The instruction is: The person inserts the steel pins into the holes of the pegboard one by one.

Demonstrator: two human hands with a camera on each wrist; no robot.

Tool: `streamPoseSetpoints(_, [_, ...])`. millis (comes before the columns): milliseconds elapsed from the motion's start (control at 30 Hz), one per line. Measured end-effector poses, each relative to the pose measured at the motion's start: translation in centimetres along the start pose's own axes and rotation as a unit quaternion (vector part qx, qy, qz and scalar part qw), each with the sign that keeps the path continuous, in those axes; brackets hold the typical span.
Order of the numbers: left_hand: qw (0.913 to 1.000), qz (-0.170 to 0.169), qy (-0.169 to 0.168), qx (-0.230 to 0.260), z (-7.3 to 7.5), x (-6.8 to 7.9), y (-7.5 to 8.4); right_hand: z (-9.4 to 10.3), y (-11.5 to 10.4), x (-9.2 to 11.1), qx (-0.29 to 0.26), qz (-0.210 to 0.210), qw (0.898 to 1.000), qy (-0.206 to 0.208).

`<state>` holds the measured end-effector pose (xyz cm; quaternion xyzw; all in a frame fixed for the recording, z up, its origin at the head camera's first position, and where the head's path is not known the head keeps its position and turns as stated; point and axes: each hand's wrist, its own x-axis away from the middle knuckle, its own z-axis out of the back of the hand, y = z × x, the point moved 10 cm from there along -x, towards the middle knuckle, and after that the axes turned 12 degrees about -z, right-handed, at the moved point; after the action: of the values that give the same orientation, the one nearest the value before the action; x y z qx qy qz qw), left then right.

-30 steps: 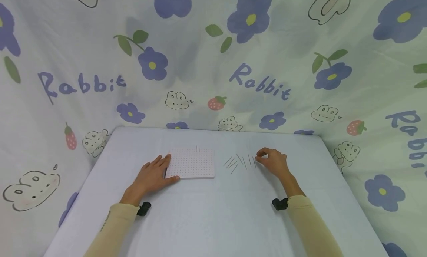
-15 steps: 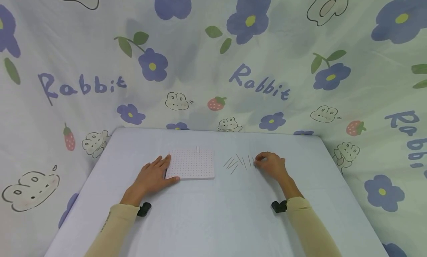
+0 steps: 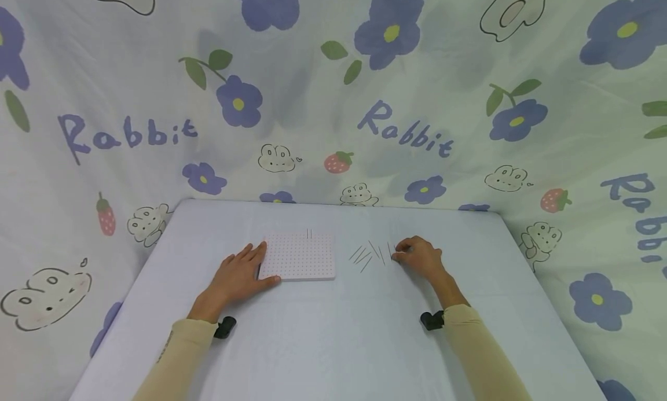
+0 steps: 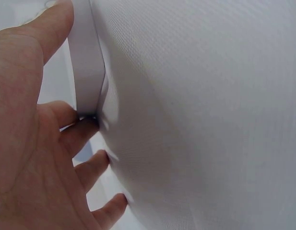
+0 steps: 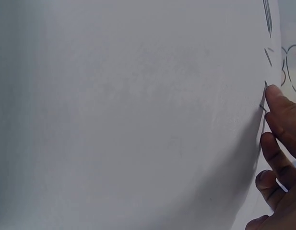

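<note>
In the head view my left hand point(image 3: 239, 276) rests at the left side of a white board point(image 3: 297, 256) dotted with rows of small holes. Its fingers are spread along the left edge and the thumb lies at the front corner; the left wrist view shows the thumb against the board's side wall point(image 4: 85, 57). Two thin dark sticks point(image 3: 309, 234) stand upright near the board's back edge. To the right, my right hand point(image 3: 421, 256) pinches a thin dark stick point(image 5: 263, 108) between thumb and fingertips, low over the table. Most of that stick is hidden by the fingers.
Several loose thin sticks point(image 3: 363, 255) lie scattered between the board and my right hand. The white table point(image 3: 333, 337) ends at a back edge against a curtain point(image 3: 312, 100) printed with flowers and rabbits. Each wrist carries a small black camera point(image 3: 432, 320).
My right hand has moved slightly left and toward me, and the rightmost loose stick no longer shows where it lay. The left hand and the board have stayed put.
</note>
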<state>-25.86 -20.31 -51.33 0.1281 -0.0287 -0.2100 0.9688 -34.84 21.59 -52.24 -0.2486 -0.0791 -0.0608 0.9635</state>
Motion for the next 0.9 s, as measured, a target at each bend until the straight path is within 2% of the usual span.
streamPoseSetpoints(267, [1.0,0.0,0.0,0.0,0.05,0.03,0.08,-0.29,0.23,-0.33,0.004,-0.012,1.0,-0.001])
streamPoseSetpoints(567, [1.0,-0.001,0.002,0.005,0.06,0.05,0.05,-0.06,-0.48,-0.47,0.046,-0.003,0.999,0.01])
streamPoseSetpoints(900, [0.9999,0.0,-0.001,0.011,-0.08,0.19,-0.05,0.01,-0.67,-0.45,0.058,-0.015,0.998,0.004])
